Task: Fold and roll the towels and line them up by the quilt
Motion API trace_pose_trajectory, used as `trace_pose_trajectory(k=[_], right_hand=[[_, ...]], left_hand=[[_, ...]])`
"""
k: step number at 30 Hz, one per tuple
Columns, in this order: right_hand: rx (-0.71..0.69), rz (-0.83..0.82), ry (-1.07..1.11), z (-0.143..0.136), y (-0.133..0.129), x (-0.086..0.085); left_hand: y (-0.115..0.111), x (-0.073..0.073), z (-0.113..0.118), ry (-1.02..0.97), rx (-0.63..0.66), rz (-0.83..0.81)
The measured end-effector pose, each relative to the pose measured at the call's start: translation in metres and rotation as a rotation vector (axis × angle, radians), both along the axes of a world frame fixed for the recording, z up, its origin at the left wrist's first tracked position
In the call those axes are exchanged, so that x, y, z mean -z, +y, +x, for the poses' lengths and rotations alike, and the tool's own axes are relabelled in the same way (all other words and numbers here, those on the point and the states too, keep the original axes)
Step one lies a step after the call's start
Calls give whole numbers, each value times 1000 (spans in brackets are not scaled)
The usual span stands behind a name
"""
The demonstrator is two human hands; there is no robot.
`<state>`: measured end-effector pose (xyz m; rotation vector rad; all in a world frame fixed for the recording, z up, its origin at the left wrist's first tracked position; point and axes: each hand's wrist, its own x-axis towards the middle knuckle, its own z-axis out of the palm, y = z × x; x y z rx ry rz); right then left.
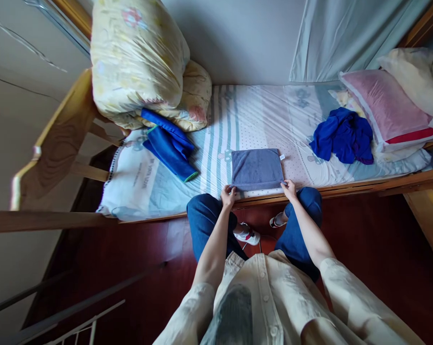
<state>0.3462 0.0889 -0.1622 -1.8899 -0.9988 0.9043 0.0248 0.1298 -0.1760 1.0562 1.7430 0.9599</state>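
Note:
A grey towel [256,166] with a small white tag on its right edge lies flat as a rectangle near the front edge of the bed. My left hand [228,195] pinches its near left corner. At the near right corner, my right hand [289,189] grips the cloth between thumb and fingers. The near edge of the towel looks slightly turned up between the two hands. To the left lie folded blue cloths [171,146], one with green trim. A crumpled bright blue cloth [342,136] rests on the right side of the bed.
The bed's patterned sheet [259,120] lies under everything. A bulky floral quilt [141,52] is piled at the back left, beside the wooden bed end [54,139]. Pillows, one pink [385,103], are stacked at the right. A pale curtain [346,38] hangs behind.

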Motion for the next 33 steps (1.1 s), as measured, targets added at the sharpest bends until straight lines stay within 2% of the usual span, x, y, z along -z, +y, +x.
trace_pose_trajectory(k=[4,8,14,25,33], right_hand=[[11,-57,-97,3,2,5],[0,-100,-206,2,2,7],[6,-158,-278,0,2,14],[11,-250,-374,-3,12,26],[15,-317,-394,-1,20,27]], left_hand=[[4,0,0,127,32,-51],[6,-1,0,193,5,-68],[3,8,2,276,-45,-126],[7,20,3,322,-73,-189],[13,25,4,347,-72,-252]])
